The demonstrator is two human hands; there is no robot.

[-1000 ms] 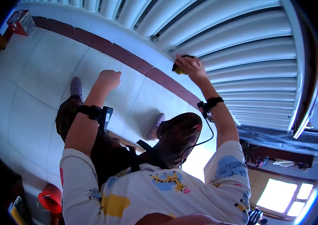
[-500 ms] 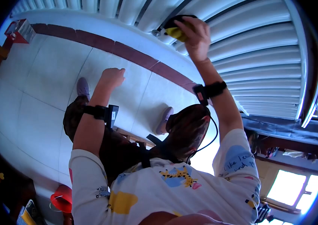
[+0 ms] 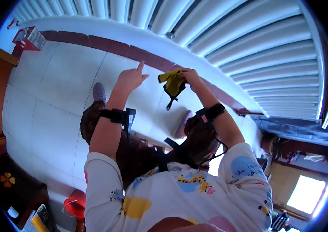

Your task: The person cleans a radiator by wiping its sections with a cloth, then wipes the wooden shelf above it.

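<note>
My right hand [image 3: 191,79] pinches one edge of a yellow-green and black cloth [image 3: 173,83], which hangs down with a small black loop at its lower end. The cloth is in front of the white radiator [image 3: 264,50], apart from it. To the left of the cloth, my left hand [image 3: 131,78] is empty, its index finger stretched out and its thumb apart. Black straps with small devices sit on both forearms.
A red and white box [image 3: 35,40] stands on the tiled floor [image 3: 55,112] at the upper left. A red bucket [image 3: 75,203] is at the lower left, near a dark cabinet [image 3: 21,185] with a flower mark. A dark red border runs below the radiator.
My right hand has come down and away from the radiator slats with the cloth, which now hangs loosely. The left hand's index finger has stretched out. The view has shifted somewhat.
</note>
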